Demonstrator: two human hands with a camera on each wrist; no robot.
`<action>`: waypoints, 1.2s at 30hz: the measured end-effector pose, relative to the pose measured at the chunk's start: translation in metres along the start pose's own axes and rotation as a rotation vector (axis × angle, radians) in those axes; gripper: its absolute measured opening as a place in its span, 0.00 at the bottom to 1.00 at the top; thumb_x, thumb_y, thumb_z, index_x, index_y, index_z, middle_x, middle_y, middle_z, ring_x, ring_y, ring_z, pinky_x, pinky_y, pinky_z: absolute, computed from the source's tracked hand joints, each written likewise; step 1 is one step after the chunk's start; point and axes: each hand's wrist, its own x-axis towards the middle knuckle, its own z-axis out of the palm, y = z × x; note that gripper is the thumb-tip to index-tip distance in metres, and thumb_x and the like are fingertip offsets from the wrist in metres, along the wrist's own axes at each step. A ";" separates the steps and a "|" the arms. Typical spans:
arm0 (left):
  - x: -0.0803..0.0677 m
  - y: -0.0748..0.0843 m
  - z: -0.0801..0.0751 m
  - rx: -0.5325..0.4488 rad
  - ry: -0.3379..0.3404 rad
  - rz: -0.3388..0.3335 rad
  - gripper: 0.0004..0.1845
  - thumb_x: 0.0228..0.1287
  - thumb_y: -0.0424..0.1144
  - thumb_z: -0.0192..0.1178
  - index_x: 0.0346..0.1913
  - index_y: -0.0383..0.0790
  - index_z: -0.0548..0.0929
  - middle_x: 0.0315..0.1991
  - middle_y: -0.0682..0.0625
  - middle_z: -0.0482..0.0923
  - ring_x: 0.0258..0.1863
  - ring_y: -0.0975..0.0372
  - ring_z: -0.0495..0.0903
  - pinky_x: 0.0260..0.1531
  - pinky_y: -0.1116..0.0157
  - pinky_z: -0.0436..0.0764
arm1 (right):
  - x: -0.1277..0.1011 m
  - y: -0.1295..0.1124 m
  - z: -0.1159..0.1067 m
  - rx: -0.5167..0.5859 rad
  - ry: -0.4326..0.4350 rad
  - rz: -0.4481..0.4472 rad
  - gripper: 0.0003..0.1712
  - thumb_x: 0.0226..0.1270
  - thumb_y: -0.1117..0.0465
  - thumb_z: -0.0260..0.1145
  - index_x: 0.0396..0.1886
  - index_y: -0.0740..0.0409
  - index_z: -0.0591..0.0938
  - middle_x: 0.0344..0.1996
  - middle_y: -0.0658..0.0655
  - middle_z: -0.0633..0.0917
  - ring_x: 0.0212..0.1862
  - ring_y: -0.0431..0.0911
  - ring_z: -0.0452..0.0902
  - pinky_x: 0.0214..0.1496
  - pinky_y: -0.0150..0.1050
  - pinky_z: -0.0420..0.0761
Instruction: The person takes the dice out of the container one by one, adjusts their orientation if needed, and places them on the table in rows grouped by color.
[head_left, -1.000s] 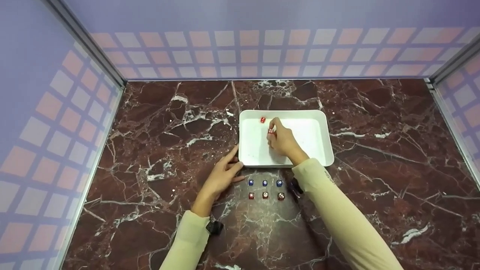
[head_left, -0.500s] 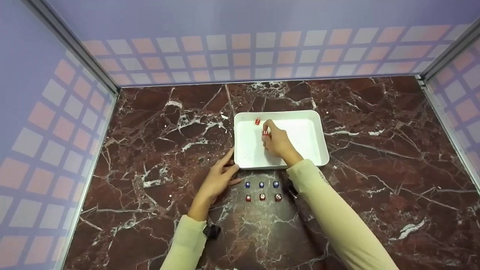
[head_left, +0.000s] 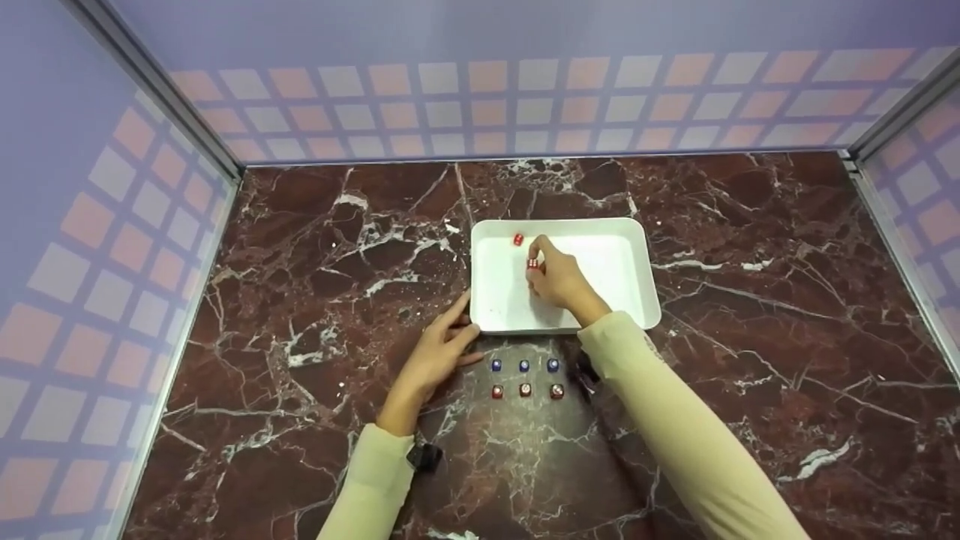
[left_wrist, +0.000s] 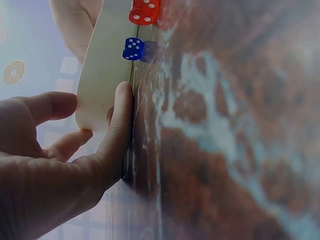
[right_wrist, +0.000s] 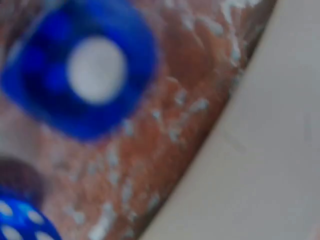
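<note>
Over the white tray [head_left: 651, 289], my right hand [head_left: 562, 281] pinches a red die [head_left: 532, 263] between thumb and fingertips. Another red die [head_left: 518, 239] lies in the tray near its back left corner. My left hand [head_left: 435, 352] rests by the tray's near left corner, fingers extended. In the left wrist view its thumb and fingers touch the tray wall [left_wrist: 102, 75]. Three blue dice [head_left: 524, 366] line up on the table before the tray, with three red dice [head_left: 526, 390] in a row nearer. The right wrist view shows a blue die [right_wrist: 120, 95] up close; the right hand's grip is outside it.
The tray stands on a dark red marbled table [head_left: 337, 300] with white veins. Purple walls with pink and white squares [head_left: 390, 112] enclose the back and both sides. My right forearm [head_left: 675, 412] passes over the table right of the dice rows.
The head view shifts slightly. My right hand keeps its pinch on the red die at about the same spot in the tray, and my left hand stays at the corner.
</note>
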 end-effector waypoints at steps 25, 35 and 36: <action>-0.009 -0.009 -0.006 -0.028 -0.002 -0.021 0.37 0.80 0.29 0.55 0.85 0.46 0.57 0.61 0.36 0.64 0.57 0.49 0.76 0.54 0.57 0.93 | -0.128 0.026 -0.042 0.071 0.070 -0.370 0.11 0.60 0.75 0.73 0.41 0.62 0.84 0.29 0.52 0.86 0.31 0.41 0.79 0.32 0.30 0.88; 0.002 -0.004 0.002 -0.008 -0.028 -0.022 0.36 0.80 0.31 0.55 0.86 0.47 0.57 0.61 0.37 0.63 0.58 0.49 0.74 0.55 0.58 0.93 | -0.155 0.057 -0.033 -0.076 0.026 -0.330 0.11 0.61 0.71 0.75 0.42 0.59 0.84 0.24 0.46 0.83 0.25 0.35 0.75 0.25 0.30 0.84; 0.002 -0.003 0.002 -0.007 -0.030 -0.024 0.37 0.80 0.31 0.55 0.86 0.47 0.57 0.61 0.37 0.63 0.58 0.49 0.74 0.56 0.58 0.93 | -0.157 0.059 -0.032 -0.091 0.018 -0.327 0.11 0.62 0.70 0.75 0.43 0.58 0.85 0.23 0.46 0.83 0.25 0.35 0.74 0.24 0.30 0.82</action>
